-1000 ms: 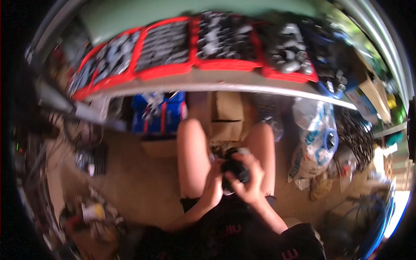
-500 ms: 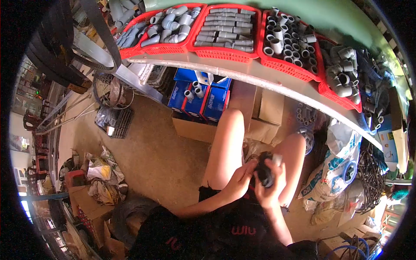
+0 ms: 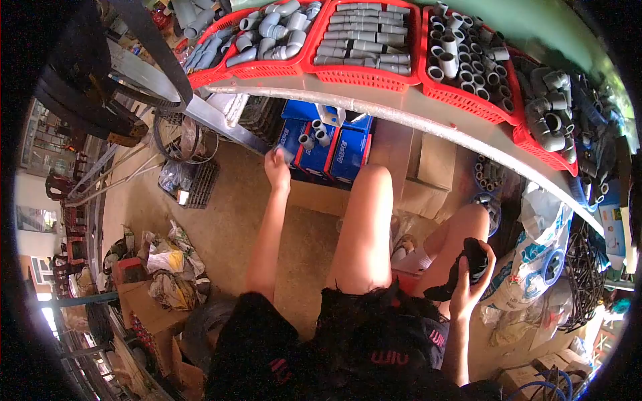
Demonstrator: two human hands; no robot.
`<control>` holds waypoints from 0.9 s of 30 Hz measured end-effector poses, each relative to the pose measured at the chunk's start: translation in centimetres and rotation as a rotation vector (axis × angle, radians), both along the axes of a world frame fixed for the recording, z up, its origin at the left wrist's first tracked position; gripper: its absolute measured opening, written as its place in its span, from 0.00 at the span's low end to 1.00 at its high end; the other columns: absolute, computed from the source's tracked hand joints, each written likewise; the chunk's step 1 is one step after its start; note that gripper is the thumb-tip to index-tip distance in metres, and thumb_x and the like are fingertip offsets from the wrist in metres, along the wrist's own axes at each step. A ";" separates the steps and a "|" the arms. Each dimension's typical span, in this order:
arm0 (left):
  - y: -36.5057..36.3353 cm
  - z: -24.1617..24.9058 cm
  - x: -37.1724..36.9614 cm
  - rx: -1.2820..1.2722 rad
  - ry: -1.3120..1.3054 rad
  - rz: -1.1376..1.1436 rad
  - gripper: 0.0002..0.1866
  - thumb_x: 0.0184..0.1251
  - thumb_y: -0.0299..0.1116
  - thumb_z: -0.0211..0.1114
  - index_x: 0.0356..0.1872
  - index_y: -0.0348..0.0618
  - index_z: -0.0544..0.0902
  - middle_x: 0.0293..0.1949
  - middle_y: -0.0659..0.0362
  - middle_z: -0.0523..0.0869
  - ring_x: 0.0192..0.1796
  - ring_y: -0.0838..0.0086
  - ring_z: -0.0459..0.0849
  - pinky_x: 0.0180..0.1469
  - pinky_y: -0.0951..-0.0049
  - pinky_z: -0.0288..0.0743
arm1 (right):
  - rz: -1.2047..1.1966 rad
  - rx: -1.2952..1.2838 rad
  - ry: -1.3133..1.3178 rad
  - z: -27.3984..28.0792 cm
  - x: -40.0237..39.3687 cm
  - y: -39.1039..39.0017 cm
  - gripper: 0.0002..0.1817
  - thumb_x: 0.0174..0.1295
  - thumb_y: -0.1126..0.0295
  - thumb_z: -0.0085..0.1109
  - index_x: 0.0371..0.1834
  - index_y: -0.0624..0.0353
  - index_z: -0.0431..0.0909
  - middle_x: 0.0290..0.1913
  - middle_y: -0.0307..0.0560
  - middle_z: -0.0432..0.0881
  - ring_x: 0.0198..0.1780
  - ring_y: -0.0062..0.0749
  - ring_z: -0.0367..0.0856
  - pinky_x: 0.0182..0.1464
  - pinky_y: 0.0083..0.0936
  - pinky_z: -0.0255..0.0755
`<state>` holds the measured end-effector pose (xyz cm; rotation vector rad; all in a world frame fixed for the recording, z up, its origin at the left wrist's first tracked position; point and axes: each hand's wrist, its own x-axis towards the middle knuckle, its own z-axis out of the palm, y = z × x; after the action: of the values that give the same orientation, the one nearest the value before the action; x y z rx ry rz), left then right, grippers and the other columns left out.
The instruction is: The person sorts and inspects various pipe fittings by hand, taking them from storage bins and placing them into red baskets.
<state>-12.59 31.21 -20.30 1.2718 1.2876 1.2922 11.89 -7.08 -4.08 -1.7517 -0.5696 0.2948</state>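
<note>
My left hand [image 3: 277, 171] is stretched forward beside the left end of the blue boxes [image 3: 289, 138], its fingers curled together. A pale blur shows at its fingertips; I cannot make out what is there. Over my right knee, my right hand [image 3: 476, 277] grips a black cloth-like thing [image 3: 473, 259], thumb on the near side and fingers round the far side. A dark, ragged part of it hangs down toward my thigh. Several short grey pipe fittings [image 3: 306, 141] stand on top of the blue boxes.
Red baskets [image 3: 374, 81] of grey pipe fittings line the shelf [image 3: 301, 83] ahead. Below it are cardboard boxes [image 3: 436, 160] and, to the right, a printed white sack [image 3: 528, 257]. Crumpled bags [image 3: 170, 267], an open carton [image 3: 144, 311] and a dark tyre [image 3: 200, 327] lie at left.
My hands were together between my knees, around a dark object with something pale in the right fingers. The left has since reached forward to the blue boxes; the right has moved right with the black thing.
</note>
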 end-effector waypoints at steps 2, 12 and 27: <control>3.4 -2.7 0.0 0.165 0.239 0.073 0.14 0.65 0.40 0.56 0.41 0.38 0.72 0.30 0.58 0.78 0.30 0.74 0.77 0.34 0.76 0.70 | -0.046 0.010 -0.055 0.6 -0.2 0.2 0.20 0.54 0.76 0.56 0.52 0.63 0.67 0.51 0.49 0.71 0.53 0.34 0.69 0.57 0.28 0.60; 7.1 -4.8 0.5 0.133 0.178 -0.140 0.15 0.54 0.20 0.63 0.44 0.37 0.73 0.40 0.58 0.79 0.41 0.75 0.78 0.48 0.76 0.71 | -0.287 -0.127 -0.254 2.7 7.1 -4.6 0.12 0.46 0.71 0.64 0.29 0.62 0.70 0.36 0.47 0.72 0.39 0.35 0.70 0.49 0.28 0.63; -12.1 -1.3 -3.8 0.081 0.295 -0.131 0.20 0.60 0.21 0.55 0.55 0.39 0.67 0.48 0.56 0.74 0.51 0.73 0.72 0.53 0.75 0.64 | -0.487 -0.700 -0.885 7.8 31.4 -4.9 0.22 0.43 0.51 0.66 0.41 0.48 0.82 0.33 0.54 0.81 0.35 0.43 0.82 0.39 0.32 0.74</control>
<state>-16.43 19.10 -21.64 1.6234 1.3387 1.1023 43.24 -11.96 3.72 -2.6210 -0.6654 -0.7544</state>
